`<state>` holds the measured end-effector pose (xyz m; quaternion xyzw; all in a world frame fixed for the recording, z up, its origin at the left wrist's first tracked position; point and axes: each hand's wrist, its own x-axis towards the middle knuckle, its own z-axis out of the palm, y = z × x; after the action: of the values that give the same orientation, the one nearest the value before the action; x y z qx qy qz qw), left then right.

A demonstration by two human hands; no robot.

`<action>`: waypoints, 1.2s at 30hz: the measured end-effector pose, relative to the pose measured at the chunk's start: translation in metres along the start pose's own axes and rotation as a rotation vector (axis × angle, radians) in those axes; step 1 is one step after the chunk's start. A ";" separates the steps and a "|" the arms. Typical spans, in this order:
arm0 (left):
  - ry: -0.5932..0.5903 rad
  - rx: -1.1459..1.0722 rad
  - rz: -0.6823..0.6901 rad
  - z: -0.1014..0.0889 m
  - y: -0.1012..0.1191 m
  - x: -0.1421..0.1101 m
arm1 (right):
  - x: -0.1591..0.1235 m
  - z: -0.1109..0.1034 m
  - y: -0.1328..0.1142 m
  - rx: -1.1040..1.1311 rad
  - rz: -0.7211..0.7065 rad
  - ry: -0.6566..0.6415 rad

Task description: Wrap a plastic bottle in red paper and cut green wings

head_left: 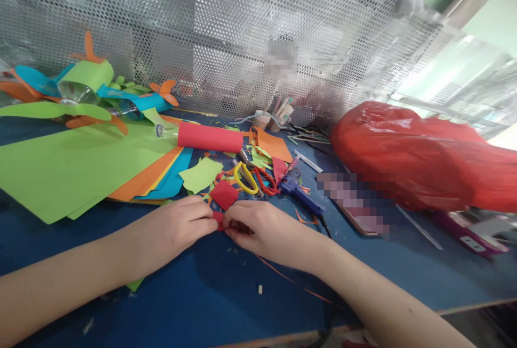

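Note:
Between my fingertips is a small piece of red paper (218, 220), mostly covered by the hands. My left hand (181, 229) pinches its left end, and my right hand (258, 229) grips the right end with curled fingers. Just beyond them lies another red paper piece (224, 195). Scissors with yellow handles (245, 178) and a pair with red handles (266, 180) rest behind it. A blue glue gun (302, 197) lies to the right of my right hand. Farther back, a clear plastic bottle wrapped in red paper (210, 138) lies on its side.
Green paper sheets (81, 165) lie at left over orange and blue ones. Behind them sit paper-covered bottles with orange fins (157, 101). A red plastic bag (404, 154) bulks at right, near a pixelated flat object (351, 202). Perforated metal sheeting (226, 35) backs the blue table (194, 294).

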<state>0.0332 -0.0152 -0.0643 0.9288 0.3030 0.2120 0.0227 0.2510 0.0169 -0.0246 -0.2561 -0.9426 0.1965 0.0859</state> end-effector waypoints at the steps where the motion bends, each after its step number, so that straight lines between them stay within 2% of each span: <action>1: 0.009 -0.008 0.005 0.000 0.000 0.001 | 0.000 0.000 0.000 -0.003 -0.002 -0.001; 7: 0.051 -0.062 -0.035 0.001 -0.002 0.003 | -0.001 0.000 0.002 0.021 -0.020 0.008; 14: 0.005 -0.078 -0.040 0.000 -0.003 0.002 | 0.000 0.000 0.001 -0.052 0.054 0.008; 20: 0.007 -0.067 -0.016 -0.001 -0.004 0.000 | 0.002 0.002 0.000 -0.058 0.034 0.028; 24: 0.075 -0.138 -0.140 -0.001 -0.005 0.003 | 0.003 0.005 0.000 -0.025 0.128 0.046; 29: 0.092 -0.292 -0.364 -0.004 -0.007 0.006 | 0.006 0.003 0.007 0.313 0.242 0.082; 33: 0.139 -0.467 -0.484 -0.004 -0.009 0.006 | 0.007 -0.003 0.007 0.654 0.380 0.009; 36: 0.149 -0.616 -0.524 -0.002 -0.009 0.005 | 0.008 -0.005 0.004 0.865 0.459 -0.020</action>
<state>0.0312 -0.0048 -0.0622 0.7523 0.4524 0.3464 0.3308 0.2479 0.0261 -0.0210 -0.3962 -0.6947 0.5862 0.1297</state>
